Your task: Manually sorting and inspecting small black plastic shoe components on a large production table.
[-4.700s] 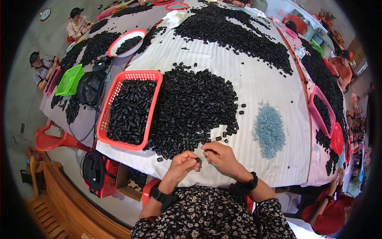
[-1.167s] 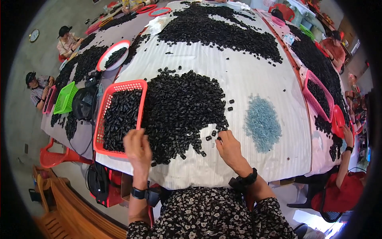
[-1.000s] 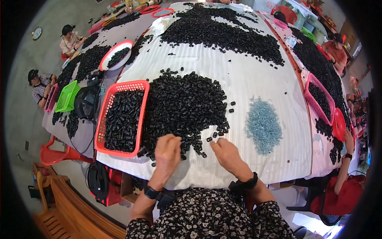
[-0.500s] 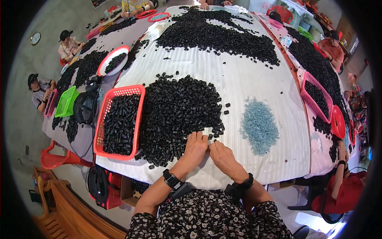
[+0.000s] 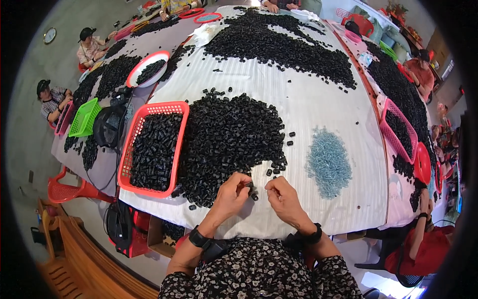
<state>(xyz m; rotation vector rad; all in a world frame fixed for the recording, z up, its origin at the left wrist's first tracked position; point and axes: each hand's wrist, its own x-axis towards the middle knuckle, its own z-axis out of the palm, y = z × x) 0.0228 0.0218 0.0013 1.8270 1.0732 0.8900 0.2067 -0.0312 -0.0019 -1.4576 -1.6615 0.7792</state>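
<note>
My left hand (image 5: 232, 193) is closed in a pinch on a small black plastic piece (image 5: 250, 184), just off the near edge of a big heap of black plastic pieces (image 5: 229, 134). Another black piece lies on the cloth right below its fingertips. A short gap away, my right hand (image 5: 284, 198) is closed too, thumb against fingers; what it pinches is too small to make out. Right of it spreads a pile of small clear bluish pieces (image 5: 328, 162). A red basket (image 5: 182, 144) filled with black pieces stands left of the heap.
White cloth (image 5: 308, 109) covers the table. Farther off lies a second black heap (image 5: 284, 47). A red-rimmed white basin (image 5: 130, 74) and a green basket (image 5: 85, 117) stand left, a pink basket (image 5: 413, 137) right. Other people sit around the tables. A wooden chair (image 5: 89, 254) is at lower left.
My hands have drawn back toward me from the heap's edge and moved apart. A black piece now shows in my left fingertips. The whole view has shifted slightly.
</note>
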